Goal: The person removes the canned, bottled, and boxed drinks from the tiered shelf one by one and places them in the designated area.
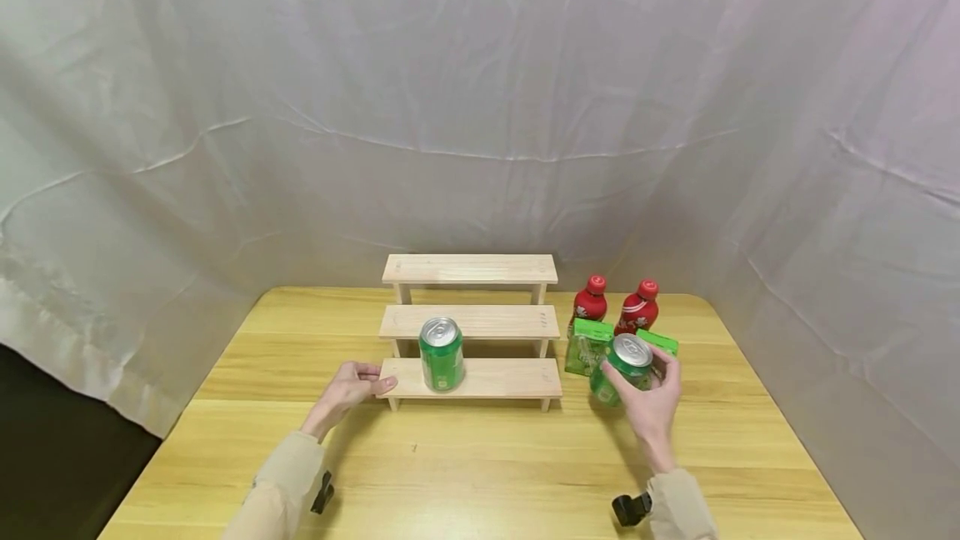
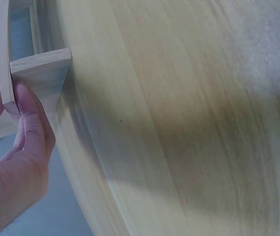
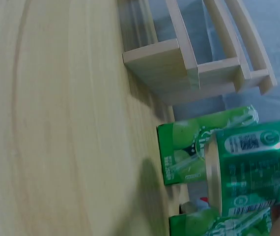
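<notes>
My left hand (image 1: 351, 391) pinches the left end of the lowest step of a three-tier wooden shelf (image 1: 495, 377), thumb on top and fingers under the board (image 2: 5, 59). One green soda can (image 1: 441, 357) stands upright on that step, left of its middle. My right hand (image 1: 651, 402) grips a second green can (image 1: 630, 352) by its sides, right of the shelf. In the right wrist view this can (image 3: 258, 167) is held off the table, its bottom rim showing; only a bit of the hand appears there, at the lower right corner.
Just behind the held can are two green drink cartons, a left one (image 1: 588, 346) and a partly hidden right one (image 1: 662, 342). Two red-capped bottles, left (image 1: 591, 300) and right (image 1: 639, 307), stand behind them. Grey cloth (image 1: 480, 107) hangs around the wooden table (image 1: 450, 473).
</notes>
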Motion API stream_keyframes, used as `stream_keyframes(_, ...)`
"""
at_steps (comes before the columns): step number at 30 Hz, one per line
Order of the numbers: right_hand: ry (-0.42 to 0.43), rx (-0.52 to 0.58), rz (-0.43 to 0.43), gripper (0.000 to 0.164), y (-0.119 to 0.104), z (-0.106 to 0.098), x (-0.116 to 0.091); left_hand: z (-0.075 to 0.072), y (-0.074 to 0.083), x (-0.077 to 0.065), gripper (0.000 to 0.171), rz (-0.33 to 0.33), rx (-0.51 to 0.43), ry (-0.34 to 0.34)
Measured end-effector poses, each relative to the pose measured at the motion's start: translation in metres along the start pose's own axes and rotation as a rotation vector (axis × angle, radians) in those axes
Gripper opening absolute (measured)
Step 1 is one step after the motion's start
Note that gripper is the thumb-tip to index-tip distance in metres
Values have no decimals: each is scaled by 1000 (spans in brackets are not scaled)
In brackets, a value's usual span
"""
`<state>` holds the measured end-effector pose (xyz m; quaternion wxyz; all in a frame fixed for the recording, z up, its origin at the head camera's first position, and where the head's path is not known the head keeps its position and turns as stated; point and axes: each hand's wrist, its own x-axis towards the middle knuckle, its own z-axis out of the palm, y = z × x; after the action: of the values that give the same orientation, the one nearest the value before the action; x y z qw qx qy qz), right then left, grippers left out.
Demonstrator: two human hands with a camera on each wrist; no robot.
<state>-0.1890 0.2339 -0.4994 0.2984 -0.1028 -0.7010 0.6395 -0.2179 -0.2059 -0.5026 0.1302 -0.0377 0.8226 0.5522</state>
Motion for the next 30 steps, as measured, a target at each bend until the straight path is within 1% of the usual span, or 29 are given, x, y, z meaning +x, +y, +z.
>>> stream_keyframes(6, 90, -52, 51, 74, 2, -9, -2, 1, 1, 0, 56, 0, -6, -1)
stream_keyframes(10, 120, -86, 99, 75, 4, -14, -2, 1, 1, -1, 56, -2, -7, -2)
stream_keyframes(16, 156, -125, 145, 76, 7, -19, -1, 1, 0, 0, 56, -5, -14, 3)
stream_keyframes(22, 158, -135, 164, 78, 12, -24, -1, 1, -1, 1, 55, -1, -15, 5)
stream_keyframes(30, 156, -191, 169, 74, 15, -26, -3, 1, -2, 1, 54, 4, -12, 5)
